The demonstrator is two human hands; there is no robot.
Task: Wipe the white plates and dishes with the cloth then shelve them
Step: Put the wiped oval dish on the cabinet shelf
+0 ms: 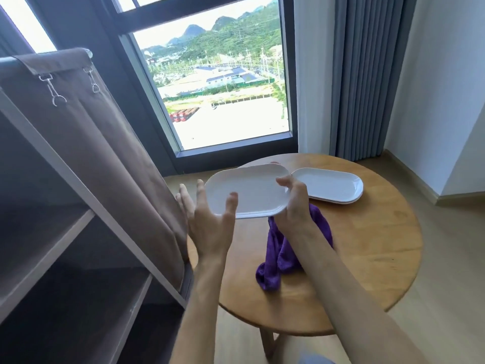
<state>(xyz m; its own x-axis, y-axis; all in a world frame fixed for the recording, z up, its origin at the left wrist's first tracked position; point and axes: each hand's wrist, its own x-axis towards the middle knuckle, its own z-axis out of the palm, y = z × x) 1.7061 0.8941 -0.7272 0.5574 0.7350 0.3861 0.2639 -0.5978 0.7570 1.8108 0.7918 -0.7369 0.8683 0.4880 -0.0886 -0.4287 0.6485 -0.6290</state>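
Head view shows us holding one white oval plate (pixel 248 190) in the air, above the near-left part of the round wooden table (pixel 367 245). Our right hand (pixel 295 206) grips the plate's right end, thumb curled over the rim and the other fingers beneath it; a fingertip shows past the far edge. A purple cloth (pixel 278 258) hangs down from under that same hand and drapes onto the tabletop, though we cannot tell how the hand holds it. Our left hand (pixel 210 219) is spread wide at the plate's left end, thumb lying on the upper face near the rim and the straight fingers just beside the edge, not curled round it. Farther back on the table, a stack of white plates (pixel 329 185) rests just right of the held one. An open shelf unit (pixel 78 245) with a brown fabric cover (pixel 99 132) stands at our left.
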